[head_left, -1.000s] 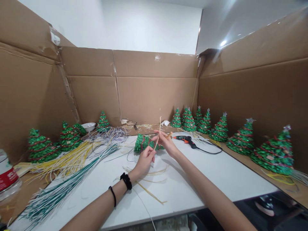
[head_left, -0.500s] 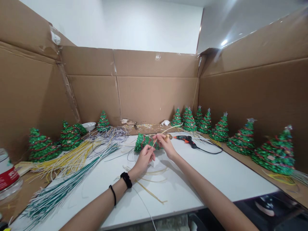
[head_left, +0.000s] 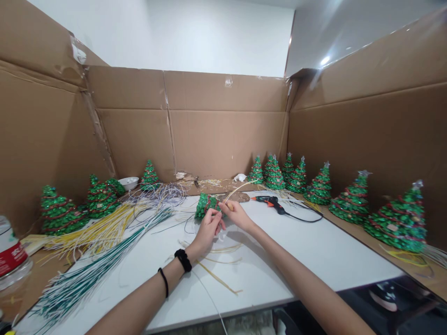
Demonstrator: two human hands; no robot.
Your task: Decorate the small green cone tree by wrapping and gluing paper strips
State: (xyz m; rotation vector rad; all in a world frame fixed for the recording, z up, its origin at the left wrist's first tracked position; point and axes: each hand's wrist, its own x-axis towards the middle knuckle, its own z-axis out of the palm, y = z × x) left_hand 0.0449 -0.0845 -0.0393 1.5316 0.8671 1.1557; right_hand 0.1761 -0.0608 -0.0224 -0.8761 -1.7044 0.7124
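Note:
A small green tree with red trim (head_left: 202, 207) lies on its side on the white table (head_left: 279, 251), near the middle. My left hand (head_left: 210, 224) is closed in a pinch just in front of it; what lies between its fingertips is too small to make out. My right hand (head_left: 234, 213) is closed round a pale yellow strand (head_left: 240, 187), whose free end arcs up and to the right. Both hands nearly touch, and they hide the tree's right part.
Yellow strands (head_left: 101, 228) and green strands (head_left: 94, 274) spread over the left. A glue gun (head_left: 274, 203) with a black cord lies right of my hands. Decorated trees (head_left: 351, 199) line the right edge. A bottle (head_left: 12, 256) stands far left.
My right hand has shifted slightly left and down, its fingers now more tightly curled. The strand's upper end has swung a little left. My left hand has barely moved.

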